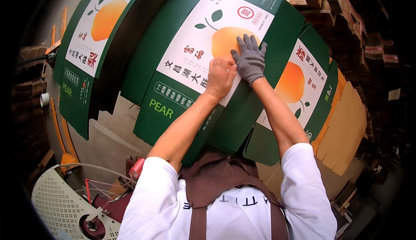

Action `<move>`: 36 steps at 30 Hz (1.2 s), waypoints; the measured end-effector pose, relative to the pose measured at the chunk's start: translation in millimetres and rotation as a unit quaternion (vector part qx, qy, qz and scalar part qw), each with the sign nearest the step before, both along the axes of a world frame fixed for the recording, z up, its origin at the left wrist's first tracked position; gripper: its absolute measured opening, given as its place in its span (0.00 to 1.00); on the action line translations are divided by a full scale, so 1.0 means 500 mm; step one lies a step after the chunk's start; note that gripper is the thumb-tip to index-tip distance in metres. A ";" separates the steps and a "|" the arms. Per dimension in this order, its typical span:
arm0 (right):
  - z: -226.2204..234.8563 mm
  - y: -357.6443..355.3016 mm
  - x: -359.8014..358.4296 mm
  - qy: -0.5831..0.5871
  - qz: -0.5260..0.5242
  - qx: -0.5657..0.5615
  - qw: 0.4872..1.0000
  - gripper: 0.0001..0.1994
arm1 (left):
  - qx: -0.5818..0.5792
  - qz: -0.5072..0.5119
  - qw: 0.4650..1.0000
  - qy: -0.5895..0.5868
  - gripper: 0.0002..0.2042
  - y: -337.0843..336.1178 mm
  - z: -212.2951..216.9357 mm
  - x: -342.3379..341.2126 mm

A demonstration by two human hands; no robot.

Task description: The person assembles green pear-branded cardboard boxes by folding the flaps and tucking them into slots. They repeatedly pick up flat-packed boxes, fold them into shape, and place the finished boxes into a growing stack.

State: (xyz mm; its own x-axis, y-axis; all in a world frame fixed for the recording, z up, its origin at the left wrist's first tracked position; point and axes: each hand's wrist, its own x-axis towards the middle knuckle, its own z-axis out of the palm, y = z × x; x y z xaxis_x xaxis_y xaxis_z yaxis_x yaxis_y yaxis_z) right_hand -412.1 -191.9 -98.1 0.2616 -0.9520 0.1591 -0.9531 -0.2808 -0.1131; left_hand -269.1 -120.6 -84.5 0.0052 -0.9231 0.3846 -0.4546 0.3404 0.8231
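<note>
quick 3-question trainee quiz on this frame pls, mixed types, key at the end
1. True or false: both hands wear gloves.
2. Which hand lies on the orange fruit picture of the middle carton? A) left B) right C) neither
3. Fill in: the cartons are mostly dark ____ with a white panel.

Key:
1. False. Only the right hand wears a grey glove; the left hand is bare.
2. B. The gloved hand lies flat on the fruit picture of the middle carton; the bare one presses the white panel beside it.
3. Green, as on the left carton and right carton too.
</note>
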 end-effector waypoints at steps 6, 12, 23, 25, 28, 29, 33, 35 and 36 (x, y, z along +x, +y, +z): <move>0.037 0.203 0.105 0.032 -0.002 0.063 0.997 0.36 | -0.020 0.070 0.960 -0.269 0.13 0.090 0.134 0.425; 0.036 0.215 0.109 0.053 -0.004 0.065 0.996 0.36 | 0.156 0.263 0.813 -0.495 0.40 0.165 0.178 0.781; 0.055 0.211 0.116 0.084 -0.017 0.091 0.992 0.36 | 0.129 0.213 0.836 -0.488 0.32 0.202 0.142 0.818; 0.052 0.210 0.124 0.070 -0.009 0.091 0.993 0.35 | 0.136 0.199 0.840 -0.487 0.30 0.233 0.171 0.776; 0.043 0.197 0.130 0.010 -0.033 0.092 0.995 0.36 | 0.140 0.160 0.849 -0.484 0.30 0.297 0.221 0.654; 0.039 0.201 0.147 -0.046 -0.017 0.054 0.997 0.36 | 0.140 0.155 0.850 -0.483 0.30 0.329 0.232 0.598; 0.152 0.235 0.250 -0.692 -0.157 0.397 0.583 0.37 | 0.153 0.107 0.873 -0.451 0.28 0.459 0.278 0.401; 0.124 0.242 0.219 -0.776 -0.117 0.232 0.575 0.24 | 0.130 0.059 0.898 -0.416 0.28 0.505 0.280 0.315; 0.128 0.258 0.195 -0.766 -0.146 0.212 0.589 0.20 | 0.129 0.034 0.907 -0.400 0.27 0.523 0.278 0.284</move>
State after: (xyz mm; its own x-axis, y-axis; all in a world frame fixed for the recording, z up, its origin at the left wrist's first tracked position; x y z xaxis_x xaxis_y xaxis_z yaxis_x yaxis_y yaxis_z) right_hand -314.6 -62.6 -33.9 -0.0649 -0.9599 -0.2726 0.3573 0.2327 -0.9045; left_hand -127.0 140.7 54.6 -0.1203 -0.9909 0.0607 -0.9538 0.1323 0.2697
